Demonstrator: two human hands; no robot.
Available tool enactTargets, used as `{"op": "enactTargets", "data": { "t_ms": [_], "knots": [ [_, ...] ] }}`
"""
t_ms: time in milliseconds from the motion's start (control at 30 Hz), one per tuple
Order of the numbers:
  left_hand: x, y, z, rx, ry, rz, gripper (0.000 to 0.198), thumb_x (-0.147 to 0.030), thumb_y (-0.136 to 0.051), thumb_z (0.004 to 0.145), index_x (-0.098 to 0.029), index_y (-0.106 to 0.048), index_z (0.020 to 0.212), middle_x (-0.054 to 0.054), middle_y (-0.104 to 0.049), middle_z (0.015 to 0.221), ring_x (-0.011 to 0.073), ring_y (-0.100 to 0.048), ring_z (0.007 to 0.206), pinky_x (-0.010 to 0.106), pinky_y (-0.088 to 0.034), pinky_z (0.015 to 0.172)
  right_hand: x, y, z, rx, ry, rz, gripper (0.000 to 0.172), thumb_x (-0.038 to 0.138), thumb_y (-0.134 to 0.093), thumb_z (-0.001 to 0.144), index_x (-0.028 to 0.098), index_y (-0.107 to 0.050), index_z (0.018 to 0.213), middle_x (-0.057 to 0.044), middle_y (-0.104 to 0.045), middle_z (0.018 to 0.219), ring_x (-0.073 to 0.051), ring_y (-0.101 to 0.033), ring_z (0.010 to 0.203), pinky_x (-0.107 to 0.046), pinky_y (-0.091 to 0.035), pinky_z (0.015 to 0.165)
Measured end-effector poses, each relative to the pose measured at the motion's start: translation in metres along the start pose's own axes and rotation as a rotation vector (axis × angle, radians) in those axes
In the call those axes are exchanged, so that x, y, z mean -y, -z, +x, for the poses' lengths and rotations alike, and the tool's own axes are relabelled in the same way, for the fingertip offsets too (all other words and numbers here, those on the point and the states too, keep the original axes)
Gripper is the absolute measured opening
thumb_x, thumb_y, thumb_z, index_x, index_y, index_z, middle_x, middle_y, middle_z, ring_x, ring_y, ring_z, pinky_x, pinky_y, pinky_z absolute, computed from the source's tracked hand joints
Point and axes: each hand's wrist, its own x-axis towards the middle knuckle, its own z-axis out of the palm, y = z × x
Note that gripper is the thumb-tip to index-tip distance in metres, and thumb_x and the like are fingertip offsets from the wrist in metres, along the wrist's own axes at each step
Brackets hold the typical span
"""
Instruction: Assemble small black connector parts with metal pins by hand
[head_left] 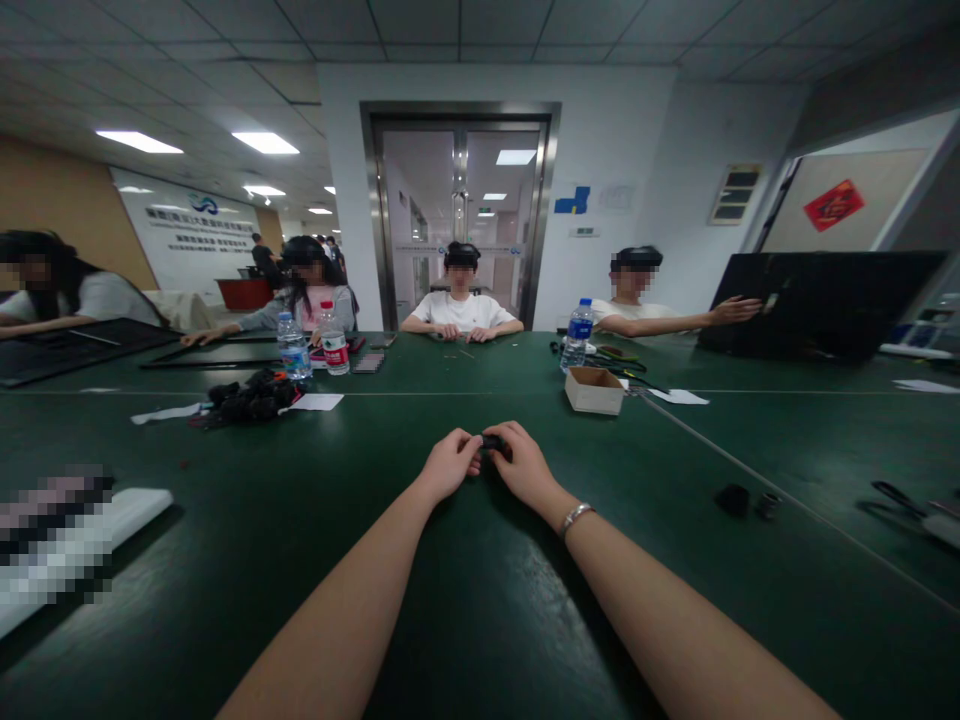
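Both hands meet over the middle of the green table. Between them is a small black object, too small to make out in detail. My left hand pinches its left end, with the fingers curled in. My right hand has its fingers closed around the right part of it, and a silver bracelet circles that wrist. To the right on the table lie a black piece and a small dark cylinder, apart from my hands.
Ahead stand a small open box and a water bottle. A black tangled heap and two bottles are at the left. A white object lies near left. Several people sit across the table; one touches a large black panel.
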Motion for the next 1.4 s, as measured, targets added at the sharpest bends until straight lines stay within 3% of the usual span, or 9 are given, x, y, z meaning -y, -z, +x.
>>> {"op": "enactTargets", "data": {
  "t_ms": [200,367,500,667,1067,1400],
  "knots": [
    [-0.002,0.000,-0.002,0.020,-0.013,0.033,0.034,-0.047,-0.048,0.086,-0.014,-0.057,0.084,0.004,-0.060,0.073,0.0110,-0.060,0.060,0.024,-0.052,0.056,0.003,0.001,0.000,0.015,-0.002,0.003,0.031,0.003,-0.050,0.075,0.019,-0.063,0.098,-0.005,-0.058,0.098,-0.016,-0.054,0.091,-0.033,-0.046,0.085],
    [-0.004,-0.001,-0.007,0.011,-0.126,-0.019,0.030,-0.028,-0.063,0.079,-0.020,-0.050,0.105,0.003,-0.058,0.093,0.0079,-0.060,0.061,0.018,-0.049,0.049,0.001,0.000,0.000,0.006,-0.002,0.003,0.027,0.005,-0.051,0.077,0.018,-0.062,0.098,-0.006,-0.057,0.098,-0.016,-0.054,0.090,-0.033,-0.047,0.083],
    [-0.003,-0.001,-0.007,0.018,-0.127,-0.028,0.017,-0.021,-0.061,0.079,-0.018,-0.054,0.095,0.002,-0.057,0.090,0.0065,-0.059,0.060,0.016,-0.048,0.048,0.001,0.000,-0.001,0.008,0.005,0.008,0.027,0.005,-0.051,0.078,0.019,-0.062,0.098,-0.005,-0.056,0.098,-0.016,-0.054,0.089,-0.033,-0.047,0.083],
    [-0.004,-0.003,-0.007,-0.044,-0.079,-0.020,0.014,-0.027,-0.060,0.081,-0.016,-0.055,0.087,0.001,-0.057,0.076,0.0079,-0.058,0.057,0.018,-0.048,0.048,0.002,0.000,0.000,0.015,0.007,-0.005,0.029,0.004,-0.051,0.077,0.018,-0.062,0.099,-0.005,-0.056,0.098,-0.016,-0.054,0.091,-0.033,-0.046,0.085],
    [-0.002,-0.002,0.002,-0.104,0.055,0.061,0.048,-0.056,-0.047,0.083,-0.015,-0.057,0.059,0.003,-0.058,0.055,0.0121,-0.059,0.049,0.021,-0.048,0.048,0.012,0.002,-0.001,0.047,0.070,-0.004,0.031,0.003,-0.049,0.077,0.020,-0.061,0.100,-0.005,-0.055,0.100,-0.015,-0.054,0.090,-0.031,-0.047,0.082],
    [-0.003,-0.002,-0.003,-0.101,-0.002,0.010,0.037,-0.051,-0.055,0.081,-0.015,-0.060,0.076,0.003,-0.061,0.068,0.0111,-0.061,0.052,0.019,-0.048,0.046,0.008,0.002,-0.002,0.021,0.072,-0.002,0.029,0.006,-0.050,0.078,0.021,-0.061,0.100,-0.005,-0.054,0.100,-0.015,-0.053,0.088,-0.031,-0.047,0.080]
  ]
}}
